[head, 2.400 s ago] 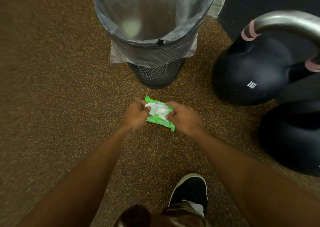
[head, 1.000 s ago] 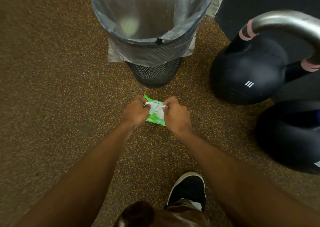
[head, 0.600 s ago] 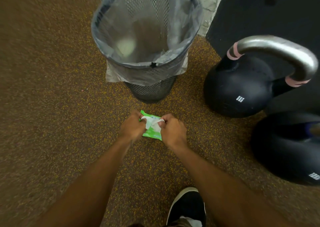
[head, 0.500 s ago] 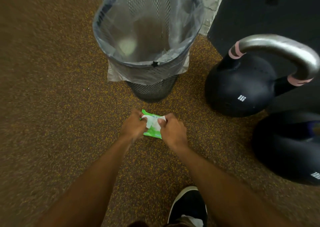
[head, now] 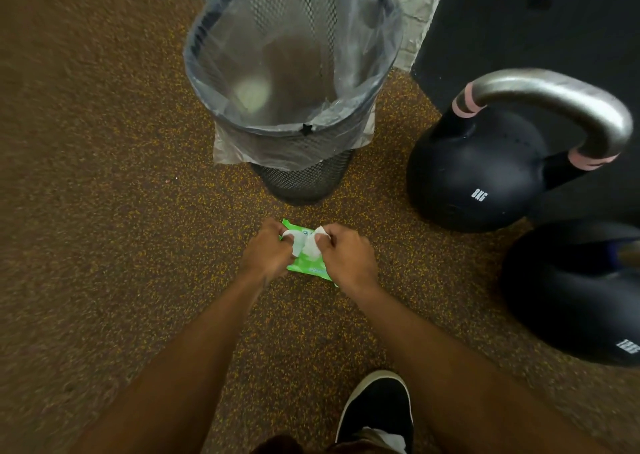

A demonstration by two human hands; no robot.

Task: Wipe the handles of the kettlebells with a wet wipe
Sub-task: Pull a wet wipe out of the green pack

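Open speckled floor (head: 104, 211) spreads from 7 to 11 o'clock, free for any reach; a lined mesh bin (head: 294, 83) blocks 12 o'clock; two kettlebells crowd the right (one (head: 485, 169) at 2 o'clock, one (head: 571, 298) at 3); a shoe (head: 377, 408) sits at 6 o'clock.

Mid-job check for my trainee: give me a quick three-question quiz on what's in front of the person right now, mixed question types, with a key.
1. True or false: the white wet wipe is pinched by both the left hand and the right hand.
2. What does the green wipe packet lie on? A) speckled brown floor B) a bench C) the bin
3. Which black kettlebell with a silver handle shows pink bands: the farther or the nearer one?

Key: 1 true; 2 A; 3 farther. The black mesh bin stands beyond the packet.
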